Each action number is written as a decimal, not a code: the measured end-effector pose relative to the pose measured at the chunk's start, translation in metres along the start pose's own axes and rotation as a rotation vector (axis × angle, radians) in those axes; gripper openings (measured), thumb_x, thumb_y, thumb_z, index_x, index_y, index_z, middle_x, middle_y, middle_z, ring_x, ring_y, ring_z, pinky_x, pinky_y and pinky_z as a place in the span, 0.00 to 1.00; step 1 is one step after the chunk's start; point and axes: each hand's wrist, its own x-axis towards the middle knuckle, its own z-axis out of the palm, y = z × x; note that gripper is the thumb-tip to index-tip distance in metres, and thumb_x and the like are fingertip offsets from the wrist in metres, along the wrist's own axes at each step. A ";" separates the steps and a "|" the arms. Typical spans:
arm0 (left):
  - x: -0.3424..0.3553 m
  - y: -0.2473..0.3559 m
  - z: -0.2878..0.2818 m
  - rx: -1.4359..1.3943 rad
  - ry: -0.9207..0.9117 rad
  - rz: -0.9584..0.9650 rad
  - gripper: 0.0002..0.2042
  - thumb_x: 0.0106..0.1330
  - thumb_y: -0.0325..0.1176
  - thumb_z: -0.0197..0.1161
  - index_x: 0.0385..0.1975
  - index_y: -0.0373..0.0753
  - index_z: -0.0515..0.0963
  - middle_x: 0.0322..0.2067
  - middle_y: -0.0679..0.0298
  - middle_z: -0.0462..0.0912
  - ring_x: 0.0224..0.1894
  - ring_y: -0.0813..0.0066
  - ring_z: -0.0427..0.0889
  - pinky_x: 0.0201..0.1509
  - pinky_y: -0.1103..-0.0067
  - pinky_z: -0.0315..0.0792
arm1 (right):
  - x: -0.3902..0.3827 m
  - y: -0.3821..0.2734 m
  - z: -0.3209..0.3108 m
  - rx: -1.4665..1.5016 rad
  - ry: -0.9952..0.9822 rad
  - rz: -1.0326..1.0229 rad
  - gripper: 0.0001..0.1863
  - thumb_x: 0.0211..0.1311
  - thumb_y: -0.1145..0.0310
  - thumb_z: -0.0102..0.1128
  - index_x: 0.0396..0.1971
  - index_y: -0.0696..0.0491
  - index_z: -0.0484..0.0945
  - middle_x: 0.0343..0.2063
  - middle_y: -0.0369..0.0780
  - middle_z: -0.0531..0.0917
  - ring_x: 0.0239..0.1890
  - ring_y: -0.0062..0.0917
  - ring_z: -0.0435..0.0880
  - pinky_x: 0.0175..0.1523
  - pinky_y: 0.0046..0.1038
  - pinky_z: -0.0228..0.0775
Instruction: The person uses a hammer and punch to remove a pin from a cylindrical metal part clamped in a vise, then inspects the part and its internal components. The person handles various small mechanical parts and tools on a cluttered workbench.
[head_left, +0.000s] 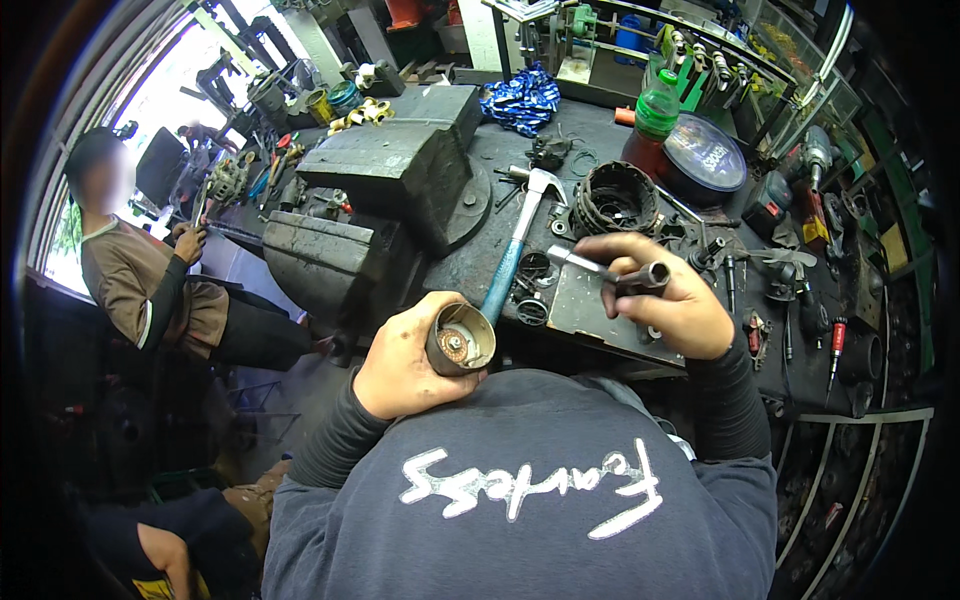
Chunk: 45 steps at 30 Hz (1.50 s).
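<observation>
My left hand is wrapped round a short metal cylinder, its open end turned up, with a round copper-coloured part inside. In my right hand is a metal tool with a bright shank and a dark, hollow round end; its exact kind I cannot make out. The two hands are apart, with the right one above a grey block at the bench edge. Just beyond my left hand lies a claw hammer with a blue handle.
A large bench vise stands to the left. Beyond my right hand are a dark ring-shaped coil housing, a green-capped bottle and a round black container. A screwdriver lies at right. Another person works at far left.
</observation>
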 end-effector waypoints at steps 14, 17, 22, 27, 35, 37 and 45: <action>0.000 0.013 0.001 0.042 -0.027 0.054 0.27 0.39 0.31 0.72 0.43 0.36 0.72 0.32 0.56 0.80 0.34 0.64 0.83 0.41 0.76 0.77 | 0.007 -0.010 0.052 -0.664 0.219 -0.515 0.17 0.45 0.81 0.67 0.38 0.57 0.78 0.27 0.41 0.81 0.28 0.28 0.82 0.34 0.26 0.74; 0.000 0.015 0.001 0.024 -0.035 0.075 0.26 0.39 0.30 0.71 0.43 0.36 0.73 0.32 0.56 0.81 0.34 0.64 0.83 0.40 0.76 0.77 | 0.008 -0.011 0.059 -0.727 0.158 -0.577 0.13 0.42 0.80 0.67 0.31 0.56 0.77 0.25 0.42 0.80 0.26 0.34 0.80 0.32 0.29 0.73; -0.004 0.021 0.002 0.036 -0.048 0.066 0.25 0.39 0.30 0.71 0.41 0.36 0.74 0.32 0.57 0.80 0.33 0.65 0.83 0.40 0.77 0.77 | 0.011 -0.012 0.064 -0.721 0.071 -0.610 0.12 0.41 0.80 0.67 0.29 0.55 0.76 0.23 0.39 0.79 0.26 0.33 0.80 0.31 0.29 0.73; -0.006 0.022 0.001 0.055 -0.064 0.081 0.24 0.39 0.30 0.71 0.41 0.36 0.74 0.31 0.57 0.80 0.33 0.65 0.83 0.40 0.77 0.77 | 0.011 -0.014 0.064 -0.682 0.010 -0.585 0.13 0.38 0.81 0.65 0.27 0.55 0.75 0.22 0.38 0.78 0.25 0.32 0.80 0.30 0.29 0.72; -0.011 0.026 -0.003 0.083 -0.187 0.077 0.24 0.38 0.31 0.70 0.40 0.37 0.74 0.31 0.59 0.80 0.34 0.63 0.82 0.39 0.76 0.76 | 0.013 -0.014 0.058 -0.909 -0.268 -0.820 0.11 0.37 0.74 0.62 0.27 0.52 0.75 0.30 0.39 0.78 0.28 0.29 0.76 0.31 0.29 0.66; -0.011 0.028 -0.002 0.091 -0.193 0.069 0.25 0.37 0.31 0.71 0.40 0.38 0.74 0.31 0.59 0.80 0.34 0.62 0.82 0.39 0.75 0.75 | 0.014 -0.014 0.057 -0.908 -0.300 -0.824 0.11 0.37 0.73 0.62 0.26 0.52 0.75 0.30 0.38 0.78 0.29 0.29 0.76 0.32 0.29 0.66; -0.013 0.023 0.002 0.219 -0.119 0.168 0.24 0.37 0.32 0.71 0.39 0.37 0.74 0.30 0.59 0.79 0.32 0.60 0.81 0.36 0.73 0.75 | 0.015 -0.015 0.064 -0.843 -0.447 -0.535 0.16 0.40 0.73 0.61 0.34 0.54 0.72 0.24 0.41 0.72 0.21 0.38 0.76 0.26 0.35 0.70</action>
